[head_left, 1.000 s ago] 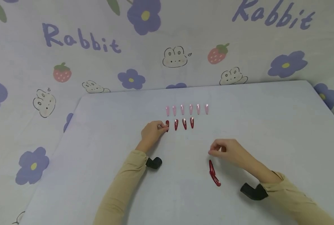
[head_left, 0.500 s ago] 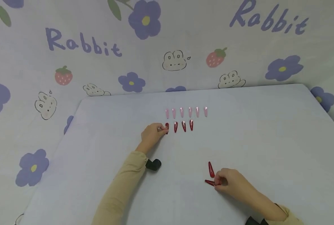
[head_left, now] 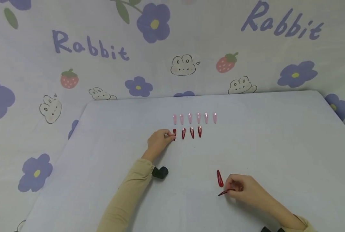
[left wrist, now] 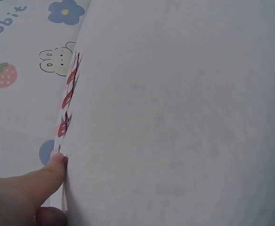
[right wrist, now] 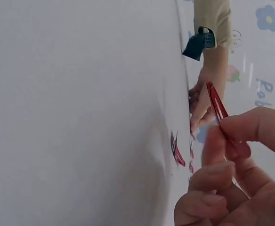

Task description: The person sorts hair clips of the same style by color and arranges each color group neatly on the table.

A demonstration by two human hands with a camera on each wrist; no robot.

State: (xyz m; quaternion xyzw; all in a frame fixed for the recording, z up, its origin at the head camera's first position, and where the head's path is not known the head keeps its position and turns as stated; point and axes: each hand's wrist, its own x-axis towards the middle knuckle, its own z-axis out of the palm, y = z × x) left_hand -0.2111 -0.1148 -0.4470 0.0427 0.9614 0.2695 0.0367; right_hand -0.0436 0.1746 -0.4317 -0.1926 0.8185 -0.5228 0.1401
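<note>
My right hand (head_left: pixel 247 190) pinches a red snap hair clip (right wrist: pixel 216 102) between thumb and fingers, its narrow end pointing out. The clip is raised off the table. Close beside that hand, another red hair clip (head_left: pixel 220 179) lies flat. Farther forward, my left hand (head_left: pixel 157 141) pinches the leftmost red hair clip (head_left: pixel 174 131) of a short row, its fingertips covering part of it. To the right in that row lie three more red hair clips (head_left: pixel 192 132), spaced apart. In the left wrist view the thumb (left wrist: pixel 48 179) hides that end of the row.
Behind the red row, a line of several pink hair clips (head_left: pixel 190 118) lies on the white table (head_left: pixel 265 135). A cloth backdrop (head_left: pixel 103 74) printed with flowers, strawberries and rabbits hangs behind the table. Dark cameras (head_left: pixel 160 173) are worn on both wrists.
My right hand has moved back toward me and picked up one of the two loose red hair clips, which lay end to end. My left hand stays at the row.
</note>
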